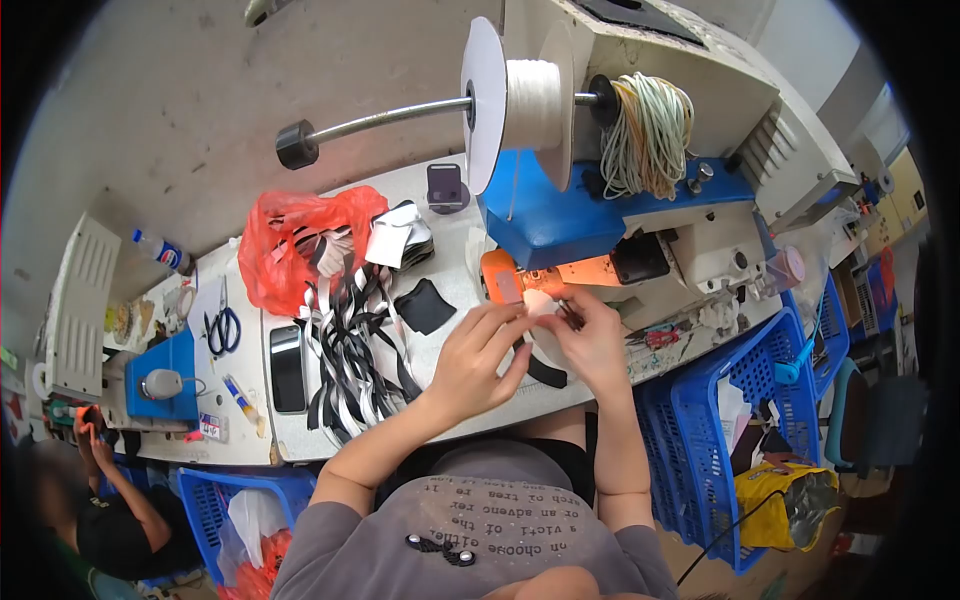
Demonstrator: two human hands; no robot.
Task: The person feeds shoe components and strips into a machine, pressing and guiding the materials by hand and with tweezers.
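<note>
Clock set with 12 pointing away from the wearer, 6 toward the body. Right hand [592,342]: thumb and forefinger drawn together, apparently pinching a small pale piece [540,302]; a thin dark item shows among these fingers, too small to identify. Left hand [478,358]: fingers part-spread, tips reaching the piece from its 8 o'clock side, thumb well apart from them; no grip seen.

Key relation: the piece lies at 1 to 2 o'clock from the left palm and 10 to 11 o'clock from the right. Both hands reach it; the right seems to have the firmer hold. Long axis not readable, fingers cover part of it.

Outward: orange machine bed [508,278] just beyond the piece at 11 to 12 o'clock; whether they touch, cannot tell. Blue sewing machine [555,225] behind it at 12. Dark curved strip [547,374] near, at 6, running roughly 10 to 4. Black patch [426,305] at 9. Further out at 8 to 9, black and white strips [350,370]; red bag [275,260] between 9 and 10.
</note>
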